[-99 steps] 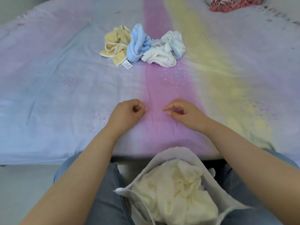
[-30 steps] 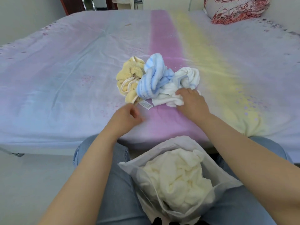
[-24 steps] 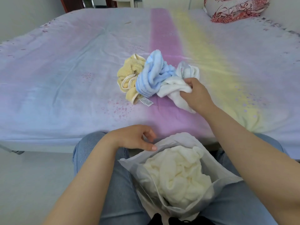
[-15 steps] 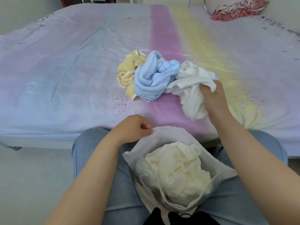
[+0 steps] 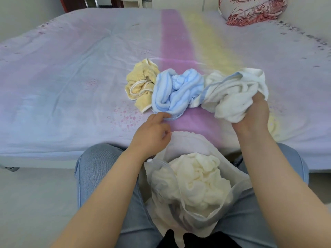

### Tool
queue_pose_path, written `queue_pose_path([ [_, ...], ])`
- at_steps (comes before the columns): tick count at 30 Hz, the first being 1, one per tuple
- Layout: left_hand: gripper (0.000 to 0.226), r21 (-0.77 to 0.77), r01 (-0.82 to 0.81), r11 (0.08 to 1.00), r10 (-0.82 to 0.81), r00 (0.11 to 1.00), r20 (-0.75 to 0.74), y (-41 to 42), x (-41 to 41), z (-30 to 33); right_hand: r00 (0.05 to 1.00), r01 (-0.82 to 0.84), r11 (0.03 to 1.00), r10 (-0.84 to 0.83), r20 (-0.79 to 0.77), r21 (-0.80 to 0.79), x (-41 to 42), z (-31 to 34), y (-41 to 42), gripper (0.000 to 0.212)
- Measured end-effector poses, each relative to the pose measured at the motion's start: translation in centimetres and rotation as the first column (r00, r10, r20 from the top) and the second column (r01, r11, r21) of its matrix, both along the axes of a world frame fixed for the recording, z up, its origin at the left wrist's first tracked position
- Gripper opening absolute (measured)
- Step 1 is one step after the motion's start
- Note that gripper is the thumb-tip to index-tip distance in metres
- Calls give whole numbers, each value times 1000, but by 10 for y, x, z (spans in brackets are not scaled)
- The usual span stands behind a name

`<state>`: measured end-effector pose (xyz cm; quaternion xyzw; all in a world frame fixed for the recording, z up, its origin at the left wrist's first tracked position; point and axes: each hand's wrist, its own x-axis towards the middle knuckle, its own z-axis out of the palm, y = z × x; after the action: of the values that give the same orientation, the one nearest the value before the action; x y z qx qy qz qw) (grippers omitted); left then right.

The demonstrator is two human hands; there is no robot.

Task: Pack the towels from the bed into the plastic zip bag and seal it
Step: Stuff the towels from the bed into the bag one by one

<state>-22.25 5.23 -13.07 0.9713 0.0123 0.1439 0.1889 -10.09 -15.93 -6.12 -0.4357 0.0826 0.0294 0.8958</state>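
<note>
Three crumpled towels lie together on the bed [image 5: 53,90]: a yellow towel [image 5: 141,86] on the left, a blue towel [image 5: 176,92] in the middle and a white towel [image 5: 232,93] on the right. My right hand [image 5: 254,115] grips the white towel and holds it bunched up, just off the sheet. The open plastic zip bag [image 5: 238,196] rests on my lap with a cream towel [image 5: 198,181] inside. My left hand [image 5: 152,135] pinches the bag's far rim, its forefinger reaching toward the blue towel.
A red-patterned pillow [image 5: 250,9] lies at the bed's far right corner. The bed's front edge runs just beyond my knees. Pale floor [image 5: 35,203] shows to the left of my legs.
My right hand took hold of the white towel and pulled it right and toward me. My left hand came back from the towels to the bag's rim and raised it.
</note>
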Motion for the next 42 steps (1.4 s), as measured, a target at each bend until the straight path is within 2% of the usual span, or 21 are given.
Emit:
queue_pose_path([
  [3,10,-93,16,996,-22,998,-66,5,10,0,964,-83,987,115,240,-138,-20,4,-4,14],
  [6,11,-135,48,990,-60,994,-87,11,17,2,827,-99,815,386,408,-571,-45,-6,-7,25],
  [7,10,-135,70,988,-84,991,-100,12,19,2,759,-96,667,529,379,-739,-54,-12,-4,31],
  [9,14,-157,77,985,-102,983,-152,13,20,2,553,-11,211,815,169,-977,-70,-27,-2,34],
  [11,10,-210,25,977,-61,984,-167,12,18,2,373,133,-211,916,-148,-968,-81,-39,-4,34],
  [14,13,-222,-37,974,5,990,-143,11,14,-2,214,67,-466,870,-443,-882,-76,-29,-12,47],
  [15,13,-212,-57,976,27,990,-140,11,14,-3,214,-37,-461,863,-457,-887,-69,-20,-13,46],
  [16,14,-195,-72,978,46,990,-134,10,13,-4,296,-117,-364,875,-383,-924,-60,-13,-12,47],
  [17,15,-181,-83,980,61,990,-124,10,13,-5,461,-144,-195,854,-240,-970,-45,-7,-10,48],
  [19,17,-168,-95,981,78,991,-108,10,14,-7,766,59,142,629,136,-988,-6,-2,1,40],
  [20,18,-160,-99,982,83,991,-103,9,14,-7,817,164,187,525,240,-969,15,-2,8,43],
  [21,20,-152,-101,983,87,992,-96,8,14,-6,839,176,131,498,218,-976,36,-5,14,62],
  [23,22,-126,-100,987,90,993,-81,5,14,-6,832,27,-141,552,-56,-990,68,-19,26,102],
  [25,20,-76,-113,991,107,992,-73,4,13,-3,777,-28,-388,572,-264,-921,83,-37,34,119],
  [27,18,-40,-124,991,121,990,-74,4,10,-2,755,-10,-466,576,-312,-885,91,-51,35,124],
  [30,20,-63,-133,989,127,987,-97,4,7,-1,758,19,-384,608,-238,-923,95,-51,28,108],
  [33,23,-85,-187,979,175,976,-129,2,8,-2,765,39,-223,633,-114,-974,92,-52,16,70],
  [35,17,-92,-197,976,184,974,-132,0,8,-1,838,-14,-69,544,-49,-998,86,-57,6,68],
  [38,10,-150,-137,979,121,987,-108,1,8,-1,924,20,300,360,133,-954,78,-57,-5,57],
  [40,20,-165,-115,980,97,989,-112,1,11,0,964,2,620,207,166,-784,69,-43,-9,49],
  [42,15,-152,-135,979,114,984,-137,-2,13,2,988,-12,809,99,116,-588,61,-27,-12,43],
])
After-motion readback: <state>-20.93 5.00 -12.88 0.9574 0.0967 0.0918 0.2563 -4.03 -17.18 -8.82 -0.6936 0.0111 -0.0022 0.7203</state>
